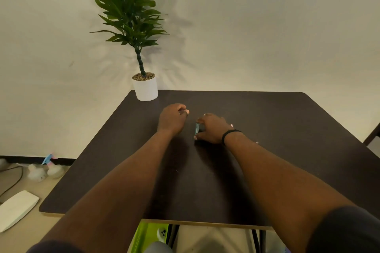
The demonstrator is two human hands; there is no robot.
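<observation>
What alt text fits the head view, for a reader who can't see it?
The right hand grips a small teal object, held on edge on a dark table. The left hand is just beside it with its fingers curled, and anything it holds is hidden. A potted plant stands at the table's far left corner by a pale wall.
</observation>
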